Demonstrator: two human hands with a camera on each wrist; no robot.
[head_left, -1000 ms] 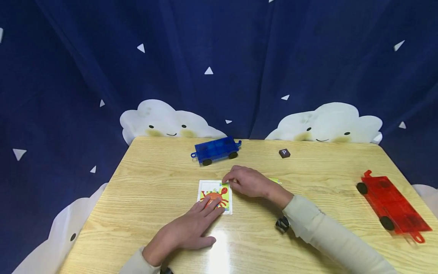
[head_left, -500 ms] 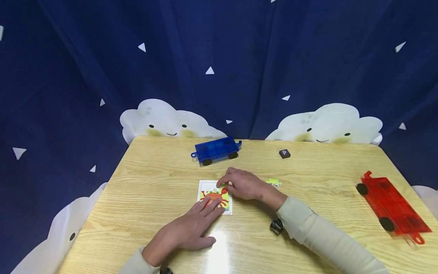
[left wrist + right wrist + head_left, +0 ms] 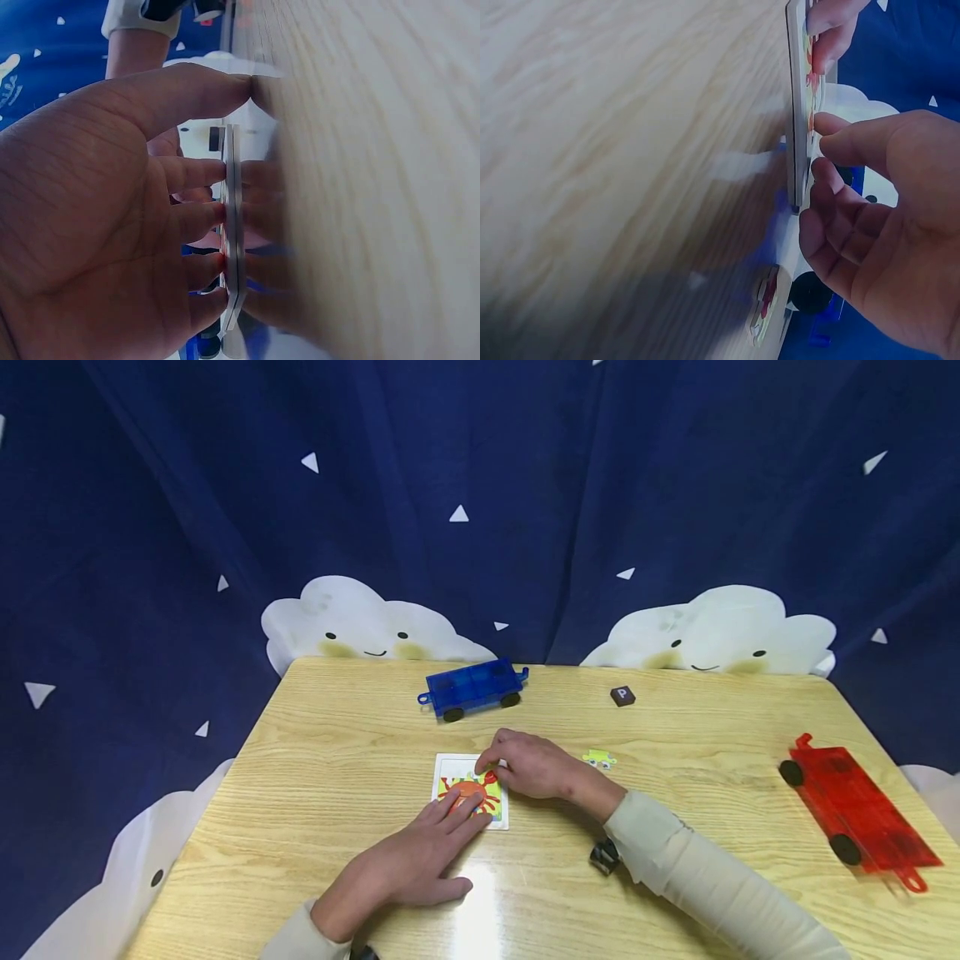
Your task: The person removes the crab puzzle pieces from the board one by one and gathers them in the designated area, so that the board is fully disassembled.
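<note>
A crab jigsaw puzzle (image 3: 471,788) lies in a white-framed tray (image 3: 447,762) in the middle of the table. My left hand (image 3: 420,860) rests on its lower part, fingers straight and spread, thumb out to the side. The left wrist view shows those fingertips against the top face of the tray (image 3: 233,225). At the puzzle's upper right corner, my right hand (image 3: 536,766) has its thumb and index finger on a puzzle piece, mostly hidden under them. In the right wrist view its other fingers (image 3: 836,225) are curled beside the tray edge. White backing shows at the puzzle's upper left.
A loose green puzzle piece with eyes (image 3: 599,759) lies right of my right hand. Behind stand a blue toy wagon base (image 3: 474,686) and a small dark tile marked P (image 3: 622,696). A red wagon base (image 3: 862,810) lies at the right. A dark curtain (image 3: 480,485) hangs behind.
My right hand has shifted slightly left and down over the puzzle's upper right corner, uncovering the loose eyes piece. My left hand has stayed in place.
</note>
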